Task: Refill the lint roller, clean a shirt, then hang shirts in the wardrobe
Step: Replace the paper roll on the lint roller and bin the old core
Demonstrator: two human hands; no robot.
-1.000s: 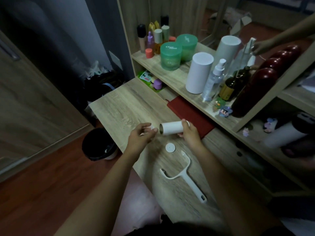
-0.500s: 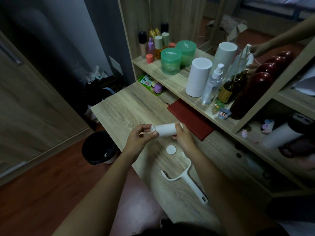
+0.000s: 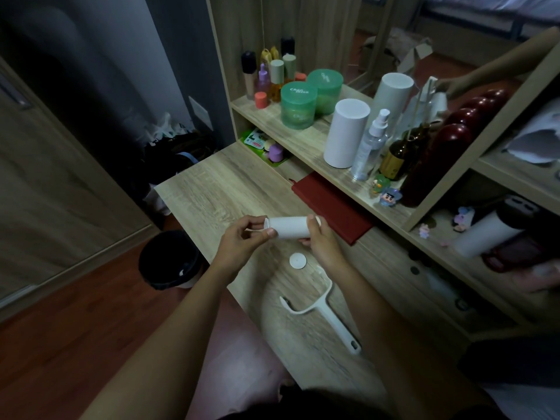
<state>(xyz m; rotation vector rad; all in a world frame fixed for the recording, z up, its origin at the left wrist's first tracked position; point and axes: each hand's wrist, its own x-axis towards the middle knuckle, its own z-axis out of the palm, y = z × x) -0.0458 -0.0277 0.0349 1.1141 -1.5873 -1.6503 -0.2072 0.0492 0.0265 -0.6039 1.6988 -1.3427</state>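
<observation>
A white lint roll (image 3: 289, 227) lies sideways above the wooden desk (image 3: 212, 192), held between both hands. My right hand (image 3: 318, 242) grips its right end. My left hand (image 3: 241, 241) pinches a small white cap at its left end with thumb and fingers. Below the roll a round white end cap (image 3: 298, 261) lies flat on the desk. The empty white roller handle (image 3: 321, 313) lies nearer me, its fork pointing left and away.
A red notebook (image 3: 333, 204) lies just right of the roll under the shelf. The shelf (image 3: 306, 140) carries green jars, white cylinders, bottles and small figures. A black bin (image 3: 169, 259) stands on the floor left of the desk. Another person's hand (image 3: 451, 86) reaches in at the upper right.
My left hand has brought the small cap onto the roll's left end. The roll's open cardboard end no longer shows. Both hands shifted slightly.
</observation>
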